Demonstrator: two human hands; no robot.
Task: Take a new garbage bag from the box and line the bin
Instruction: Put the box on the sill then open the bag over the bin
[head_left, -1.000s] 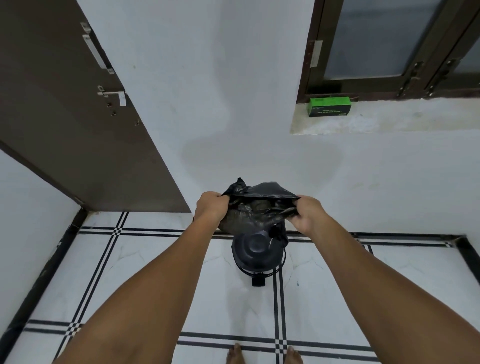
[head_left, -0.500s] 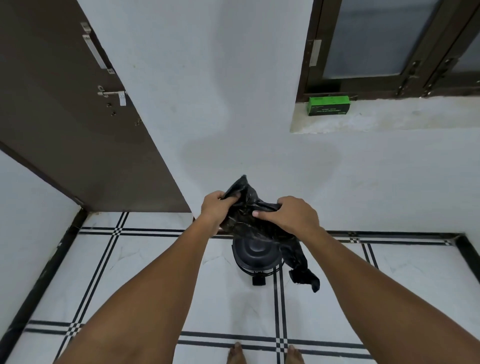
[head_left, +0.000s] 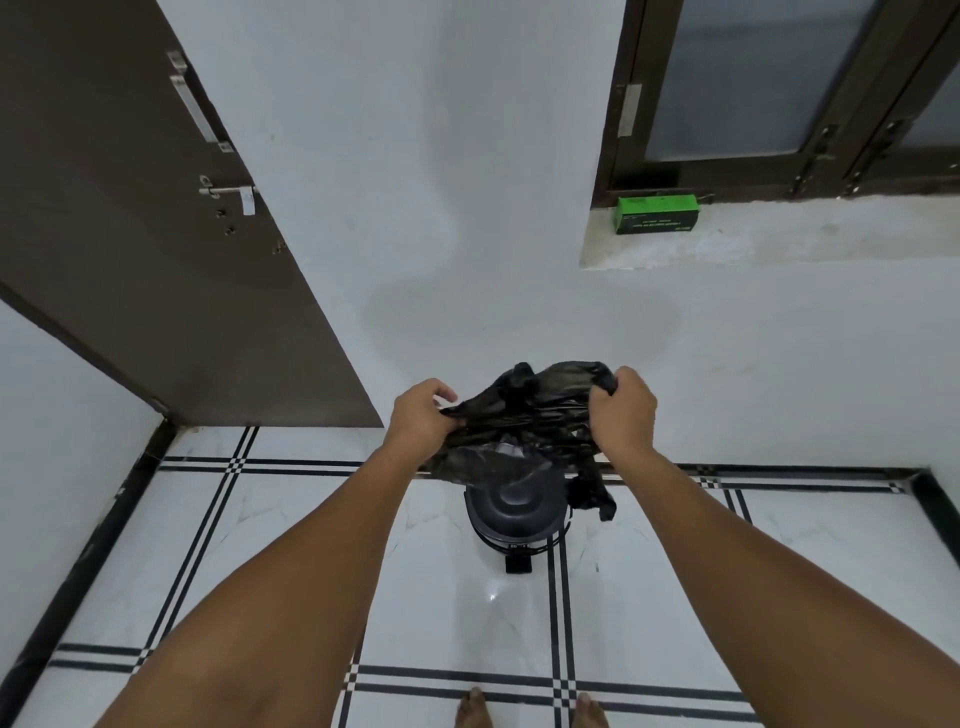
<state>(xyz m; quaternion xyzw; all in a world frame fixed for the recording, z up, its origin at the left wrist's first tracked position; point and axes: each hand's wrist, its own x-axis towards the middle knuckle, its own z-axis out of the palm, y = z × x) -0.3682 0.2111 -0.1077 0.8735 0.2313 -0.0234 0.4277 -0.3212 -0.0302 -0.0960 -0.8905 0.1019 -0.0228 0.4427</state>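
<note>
While both hands pinch it, the black garbage bag (head_left: 524, 415) stretches crumpled between left grip (head_left: 422, 422) and right grip (head_left: 621, 410), hanging above the closed pedal bin (head_left: 514, 512).

This looks like a room in a home. The floor (head_left: 260, 545) has shiny white tiles with thin black lines. A small black bin (head_left: 514, 512) stands on it, close to a plain white wall (head_left: 441, 182). Left of the bin is a brown door (head_left: 130, 234) with a metal latch. Up to the right of the bin is a window (head_left: 753, 88) with a green box (head_left: 657, 214) on its sill.
</note>
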